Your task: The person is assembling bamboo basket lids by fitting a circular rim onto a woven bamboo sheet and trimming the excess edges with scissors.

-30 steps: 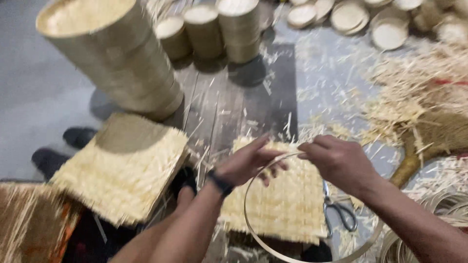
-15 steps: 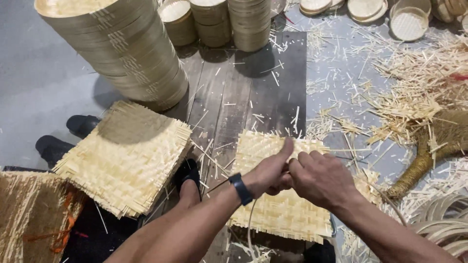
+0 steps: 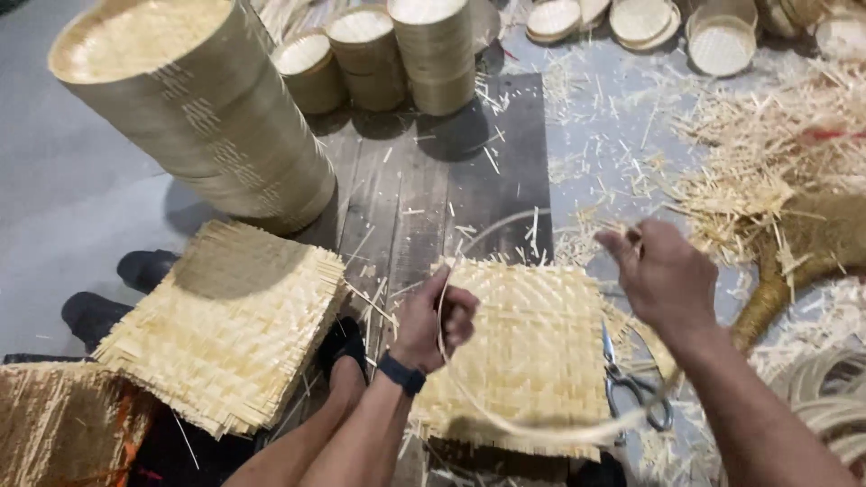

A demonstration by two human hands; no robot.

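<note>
We cannot follow the thin bamboo strip [image 3: 541, 429] all the way round: motion blurs its lower arc, its upper arc is only a faint pale curve over the dark floorboards [image 3: 424, 194], and whether its two ends meet is impossible to tell. The scissors [image 3: 631, 388] are partly covered by the right forearm, and the pile of woven mats [image 3: 221, 325] at left hides part of a dark shoe. The strip is bent into a large loop lying roughly flat over the square woven mat [image 3: 528, 347], its widest span running left to right between the hands. It looks pale yellow, narrow and springy. The left hand [image 3: 437, 320] is curled closed around the strip at the mat's left edge; the right hand [image 3: 663, 275] pinches it higher up, fingers folded in, above the mat's right corner.
</note>
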